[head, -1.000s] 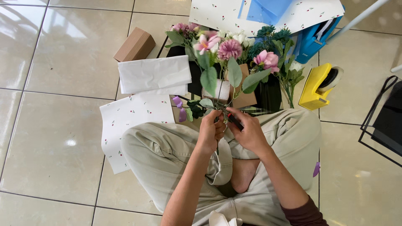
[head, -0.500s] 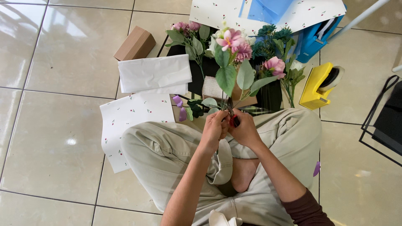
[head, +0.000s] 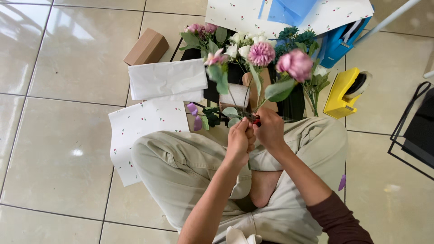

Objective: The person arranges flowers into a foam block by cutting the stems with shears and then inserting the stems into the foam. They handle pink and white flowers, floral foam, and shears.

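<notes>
Above the crossed legs, the left hand (head: 240,135) and right hand (head: 270,130) press together, pinching flower stems (head: 253,106). Pink blooms (head: 296,64) lean right. White paper (head: 166,79) lies nearby.

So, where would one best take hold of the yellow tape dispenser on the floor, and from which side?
Grip the yellow tape dispenser across its long flat side walls, coming down from above. It lies free on the tile, the tape roll fills its far end, and the flowers crowd its left, so approach from the right.

The person wears loose beige trousers (head: 181,167) and a dark maroon long sleeve (head: 339,221) pushed up the right forearm; the left arm is bare, as is one foot (head: 262,185).
</notes>
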